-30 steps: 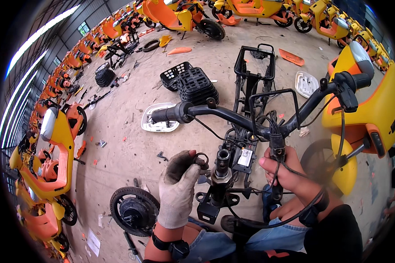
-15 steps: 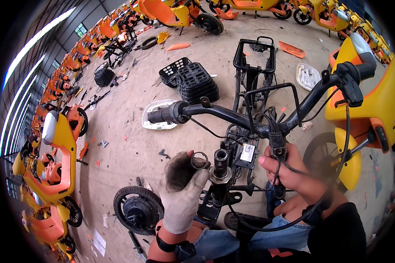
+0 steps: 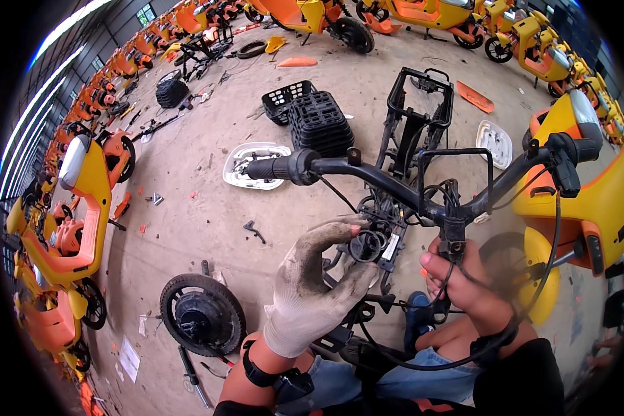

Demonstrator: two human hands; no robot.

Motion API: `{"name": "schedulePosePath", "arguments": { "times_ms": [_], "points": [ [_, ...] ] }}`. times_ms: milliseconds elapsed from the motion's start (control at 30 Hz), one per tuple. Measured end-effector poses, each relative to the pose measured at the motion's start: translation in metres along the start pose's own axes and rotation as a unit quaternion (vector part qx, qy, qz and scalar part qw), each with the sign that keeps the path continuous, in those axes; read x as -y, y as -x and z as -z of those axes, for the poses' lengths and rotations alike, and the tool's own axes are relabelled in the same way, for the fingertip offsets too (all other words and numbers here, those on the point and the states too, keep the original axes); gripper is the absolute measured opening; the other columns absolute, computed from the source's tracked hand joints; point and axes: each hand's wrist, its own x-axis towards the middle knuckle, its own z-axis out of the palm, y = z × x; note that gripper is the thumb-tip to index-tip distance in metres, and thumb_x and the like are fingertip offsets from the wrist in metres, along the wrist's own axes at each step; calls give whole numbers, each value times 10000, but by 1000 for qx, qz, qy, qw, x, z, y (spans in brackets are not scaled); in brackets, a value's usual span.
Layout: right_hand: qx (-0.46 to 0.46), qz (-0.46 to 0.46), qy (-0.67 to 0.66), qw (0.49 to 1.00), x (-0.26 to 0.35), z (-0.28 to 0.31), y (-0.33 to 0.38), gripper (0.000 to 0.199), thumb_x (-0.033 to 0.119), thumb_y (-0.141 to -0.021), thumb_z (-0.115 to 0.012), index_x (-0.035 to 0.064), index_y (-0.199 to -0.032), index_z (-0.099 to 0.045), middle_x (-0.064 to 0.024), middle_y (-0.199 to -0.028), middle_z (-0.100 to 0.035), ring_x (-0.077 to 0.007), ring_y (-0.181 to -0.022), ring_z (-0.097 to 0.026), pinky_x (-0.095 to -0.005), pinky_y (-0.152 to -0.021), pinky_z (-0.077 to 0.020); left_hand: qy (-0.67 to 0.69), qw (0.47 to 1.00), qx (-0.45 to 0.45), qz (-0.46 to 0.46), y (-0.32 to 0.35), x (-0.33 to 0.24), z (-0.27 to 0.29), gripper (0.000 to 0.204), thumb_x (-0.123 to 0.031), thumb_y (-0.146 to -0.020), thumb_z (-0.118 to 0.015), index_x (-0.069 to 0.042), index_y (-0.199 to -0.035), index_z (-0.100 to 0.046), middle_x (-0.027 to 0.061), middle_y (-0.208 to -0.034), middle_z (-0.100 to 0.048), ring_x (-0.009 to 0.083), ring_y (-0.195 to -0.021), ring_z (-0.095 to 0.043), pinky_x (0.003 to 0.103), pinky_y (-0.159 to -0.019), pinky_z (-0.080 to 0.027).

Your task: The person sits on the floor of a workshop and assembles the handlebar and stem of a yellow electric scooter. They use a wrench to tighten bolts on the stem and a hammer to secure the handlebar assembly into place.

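Note:
My left hand [image 3: 312, 281], in a dirty white glove, pinches a dark metal ring [image 3: 352, 248] between thumb and fingers. The ring stands over the front of a stripped scooter frame [image 3: 421, 105], and the hand and ring hide the top of the steering tube. My bare right hand [image 3: 473, 281] closes round the stem [image 3: 453, 240] below the middle of a black handlebar [image 3: 378, 176]. The handlebar is off the frame, held above it, with black cables hanging from it past my right wrist.
A wheel with a hub motor [image 3: 202, 323] lies at left on the floor. Beyond are stacked black baskets [image 3: 320, 123] and a white plastic cover [image 3: 237, 182]. A yellow scooter [image 3: 575, 173] stands close at right. Loose parts and rows of scooters surround the area.
My left hand has brought the ring rightward over the steering tube, whose top was in view before. My right hand still holds the handlebar stem. The whole view has shifted a little.

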Motion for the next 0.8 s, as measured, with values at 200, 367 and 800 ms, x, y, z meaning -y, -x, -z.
{"name": "schedulePosePath", "arguments": {
  "times_ms": [200, 367, 800],
  "points": [
    [9, -2, 4, 1000, 3, -6, 0, 283, 222, -859, -703, 45, -837, -482, -29, -566, -489, -108, -439, -490, -269, -418, -411, -26, 999, -18, 42, -4, 6, -4, 438, 13, -761, -757, 1, -1146, -548, 160, -1152, -637, 184, -1065, -620, 304, -931, -498],
    [6, -3, 5, 1000, 5, -5, 0, 281, 219, -860, -702, 44, -826, -485, -25, -570, -497, -106, -438, -500, -260, -413, -409, -30, 998, 6, 58, -7, 7, -7, 449, 20, -761, -754, 6, -1147, -524, 168, -1166, -632, 192, -1063, -624, 317, -927, -512],
    [42, 5, 20, 999, 1, -3, -1, 286, 275, -905, -655, -3, -912, -585, -21, -593, -554, -66, -445, -527, -230, -410, -424, -80, 996, 6, 39, -7, 2, -11, 460, 16, -750, -736, 22, -1170, -548, 133, -1089, -645, 174, -1031, -623, 306, -892, -516]
  ]
}}
